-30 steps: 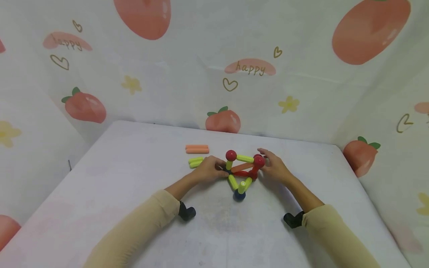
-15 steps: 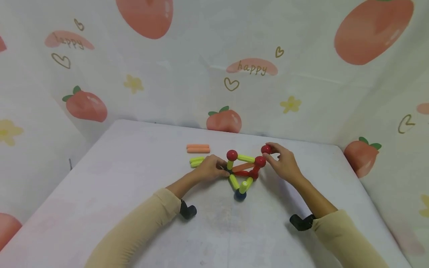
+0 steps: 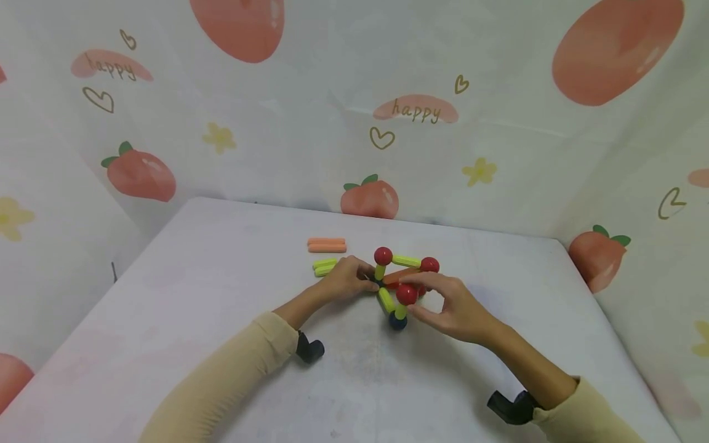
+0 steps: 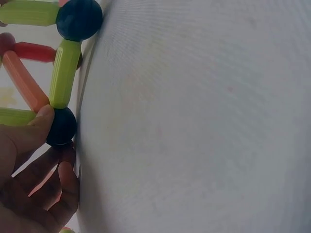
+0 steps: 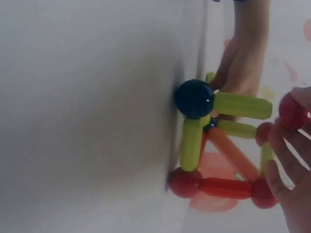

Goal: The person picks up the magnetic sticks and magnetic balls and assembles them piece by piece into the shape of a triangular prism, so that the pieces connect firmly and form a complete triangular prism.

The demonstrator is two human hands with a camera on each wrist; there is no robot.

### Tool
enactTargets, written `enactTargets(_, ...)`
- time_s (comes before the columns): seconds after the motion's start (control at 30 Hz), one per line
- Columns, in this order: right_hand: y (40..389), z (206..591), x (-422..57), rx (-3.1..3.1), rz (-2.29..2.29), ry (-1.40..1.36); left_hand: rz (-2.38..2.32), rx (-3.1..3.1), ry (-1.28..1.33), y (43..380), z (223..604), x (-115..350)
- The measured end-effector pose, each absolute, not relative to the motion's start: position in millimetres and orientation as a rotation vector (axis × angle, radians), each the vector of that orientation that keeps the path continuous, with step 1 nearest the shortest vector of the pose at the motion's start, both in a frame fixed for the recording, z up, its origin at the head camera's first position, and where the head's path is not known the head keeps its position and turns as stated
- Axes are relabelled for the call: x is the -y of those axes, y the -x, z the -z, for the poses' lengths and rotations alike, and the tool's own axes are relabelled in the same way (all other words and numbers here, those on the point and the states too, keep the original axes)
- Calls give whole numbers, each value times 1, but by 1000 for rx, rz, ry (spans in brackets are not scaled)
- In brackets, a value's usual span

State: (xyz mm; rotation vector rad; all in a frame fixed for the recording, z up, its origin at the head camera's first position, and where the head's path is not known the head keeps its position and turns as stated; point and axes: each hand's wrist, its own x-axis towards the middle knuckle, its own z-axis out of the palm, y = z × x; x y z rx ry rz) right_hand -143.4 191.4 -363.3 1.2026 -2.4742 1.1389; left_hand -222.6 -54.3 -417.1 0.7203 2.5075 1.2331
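Note:
A frame of yellow-green, red and orange building sticks joined by balls stands on the table. My left hand [image 3: 346, 278] pinches the dark blue ball [image 4: 62, 127] at its left corner, thumb on one side. In my right hand [image 3: 456, 311], a loose red ball [image 3: 407, 294] is held between thumb and fingers. That ball is just above the front upright yellow-green stick [image 5: 243, 105]; the right wrist view has a small gap between them. The stick rises from the front dark blue ball [image 5: 194, 98]. The right hand hides part of the frame's right side in the head view.
Orange sticks [image 3: 327, 245] lie at the back of the white table [image 3: 249, 246]. Yellow-green sticks [image 3: 324, 266] lie nearer, partly behind the left hand. A fruit-print cloth [image 3: 310, 123] hangs behind the table.
My right hand has picked up the red ball from behind the frame's right side, then carried it forward and left to above the front upright stick. The left hand has stayed in place.

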Motion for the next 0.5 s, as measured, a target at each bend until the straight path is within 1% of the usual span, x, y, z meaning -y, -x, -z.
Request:
enactTargets(0.1,142,367,-190,2513,-1143,-1256,-1234,-2515,-731,222,417,54)
enactTargets(0.27,144,370,-191,2525,-1180,-1231,-1229,-2513,-729,221,417,54)
enactTargets(0.5,141,378,-211,2669,-1062,-981,-1234,-2518,-708,221,417,53)
